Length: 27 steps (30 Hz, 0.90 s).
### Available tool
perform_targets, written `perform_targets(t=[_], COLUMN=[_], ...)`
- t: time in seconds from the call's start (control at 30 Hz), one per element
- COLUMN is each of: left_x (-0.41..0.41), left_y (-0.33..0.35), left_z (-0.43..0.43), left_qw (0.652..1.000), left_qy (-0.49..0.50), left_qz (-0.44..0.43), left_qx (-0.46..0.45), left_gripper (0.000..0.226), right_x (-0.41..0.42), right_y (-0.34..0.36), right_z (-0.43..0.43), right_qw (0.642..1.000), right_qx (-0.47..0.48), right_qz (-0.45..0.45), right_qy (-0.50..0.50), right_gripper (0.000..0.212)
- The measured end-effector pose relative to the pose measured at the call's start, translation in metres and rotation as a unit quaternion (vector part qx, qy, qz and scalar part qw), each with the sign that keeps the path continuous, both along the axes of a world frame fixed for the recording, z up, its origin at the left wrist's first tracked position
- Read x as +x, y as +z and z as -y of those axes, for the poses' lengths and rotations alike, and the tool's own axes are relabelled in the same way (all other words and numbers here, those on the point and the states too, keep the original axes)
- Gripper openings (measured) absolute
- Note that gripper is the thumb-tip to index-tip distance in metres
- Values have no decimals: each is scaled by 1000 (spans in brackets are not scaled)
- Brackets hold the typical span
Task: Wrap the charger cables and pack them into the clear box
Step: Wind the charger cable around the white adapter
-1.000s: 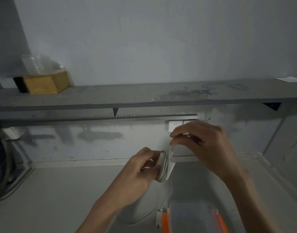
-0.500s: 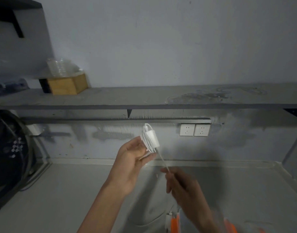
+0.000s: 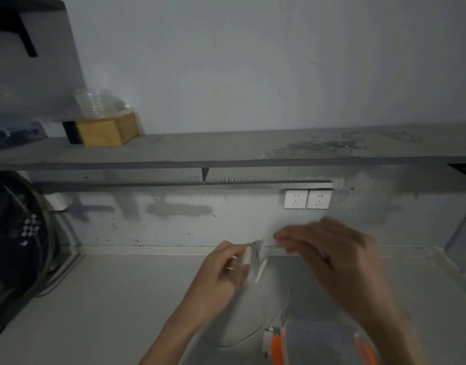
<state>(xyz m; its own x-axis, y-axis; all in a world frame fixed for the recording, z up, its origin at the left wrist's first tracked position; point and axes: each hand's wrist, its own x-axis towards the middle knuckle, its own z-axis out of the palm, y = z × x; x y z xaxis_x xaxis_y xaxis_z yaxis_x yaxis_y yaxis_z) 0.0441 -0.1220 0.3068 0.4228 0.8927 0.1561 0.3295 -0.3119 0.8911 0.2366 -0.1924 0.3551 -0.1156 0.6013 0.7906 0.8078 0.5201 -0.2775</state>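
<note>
My left hand [image 3: 221, 270] grips a white charger [image 3: 254, 262] with white cable wound round it, held up above the counter. My right hand [image 3: 329, 248] is blurred by motion just right of the charger and pinches the loose cable end near its fingertips. Below, at the frame's bottom edge, stands the clear box [image 3: 318, 343] with orange latches. A second white cable [image 3: 282, 309] trails over the counter to a white plug lying against the box's left side.
A grey counter [image 3: 115, 306] runs to the wall, with two white sockets [image 3: 307, 199] above it. A long grey shelf [image 3: 200, 151] carries a wooden box [image 3: 105, 131]. A dark round appliance [image 3: 18, 241] stands at the left.
My right hand rose from below the charger to beside it, carrying the cable up and round. My left hand lowered the charger slightly and shifted it right.
</note>
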Motion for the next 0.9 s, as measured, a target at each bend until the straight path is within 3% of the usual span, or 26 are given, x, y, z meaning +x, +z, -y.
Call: perform_targets(t=[0.1, 0.23, 0.33, 0.4, 0.47, 0.53, 0.63, 0.7, 0.8, 0.9], left_x=[-3, -14, -18, -21, -22, -24, -27, -32, -39, -37], left_y=[16, 35, 35, 25, 17, 12, 10, 6, -3, -9], left_z=[17, 21, 16, 8, -2, -13, -25, -34, -40, -32], left_qw=[996, 993, 990, 982, 964, 935, 899, 902, 921, 946], left_qy=[-81, -101, -79, -44, -14, 23, 89, 129, 149, 117], left_qz=[22, 67, 113, 170, 233, 307, 375, 367, 320, 266], left_qx=[12, 6, -30, -77, -129, -177, -206, -187, -164, -144], left_gripper=[22, 26, 26, 29, 30, 30, 29, 25, 27, 29], right_x=[9, 2, -24, -42, -56, -68, -74, -74, -69, -62], right_y=[10, -23, -53, -68, -80, -87, -94, -91, -79, -64], right_z=[-27, -58, -61, -57, -50, -42, -28, -19, -8, -7], right_qw=[998, 953, 902, 885, 878, 891, 909, 927, 975, 985], right_qx=[-13, -170, -245, -277, -301, -311, -338, -329, -186, -64], right_qz=[-61, -225, -309, -339, -350, -316, -223, -155, -113, -163], right_qy=[-9, 110, 175, 160, 127, 100, 101, 95, 32, -5], right_gripper=[14, 24, 24, 41, 38, 24, 27, 33, 25, 22])
